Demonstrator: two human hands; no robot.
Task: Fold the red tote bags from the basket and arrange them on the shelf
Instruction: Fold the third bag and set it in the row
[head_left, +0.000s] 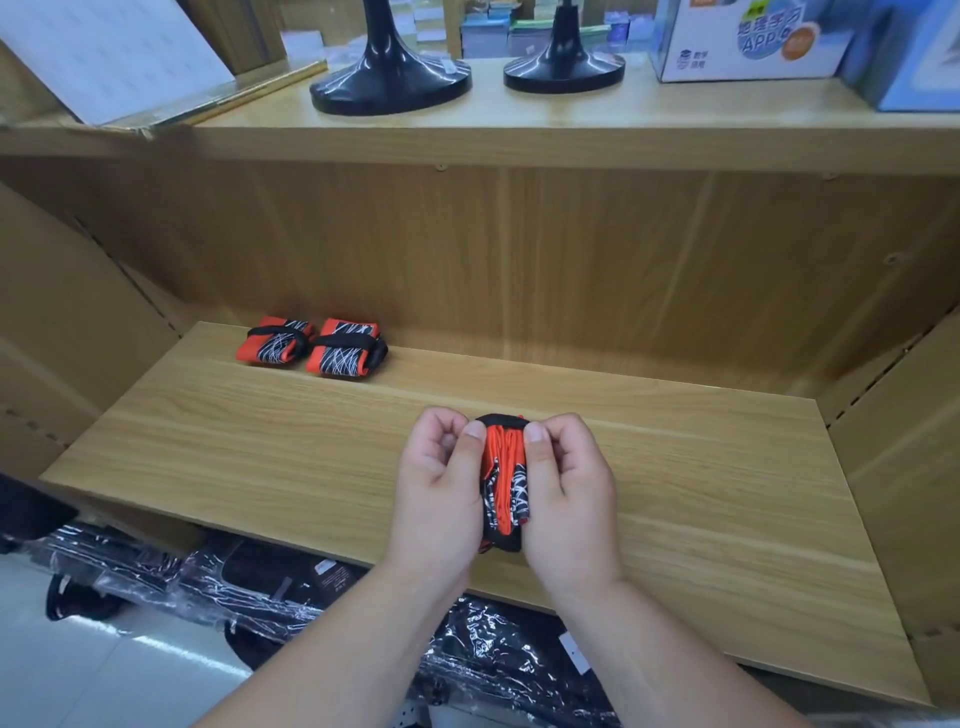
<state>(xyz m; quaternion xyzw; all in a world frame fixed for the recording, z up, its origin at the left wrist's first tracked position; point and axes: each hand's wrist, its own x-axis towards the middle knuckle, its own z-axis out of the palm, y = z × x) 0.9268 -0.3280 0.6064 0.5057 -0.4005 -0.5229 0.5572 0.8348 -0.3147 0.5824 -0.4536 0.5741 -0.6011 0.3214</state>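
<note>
Together, left hand (441, 483) and right hand (567, 493) pinch a tote bag (506, 475) — seemingly touching the shelf (249, 441) holding two folded bags (344, 347).

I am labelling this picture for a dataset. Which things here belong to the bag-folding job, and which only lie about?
Job: left hand, right hand, tote bag held between them, finished bags at the back, shelf board.
Lying about: black stands and blue-and-white box above, wrapped black goods below.

Bare left hand (441, 483), bare right hand (569, 493), bare forearms (654, 654); nails short, plain.
</note>
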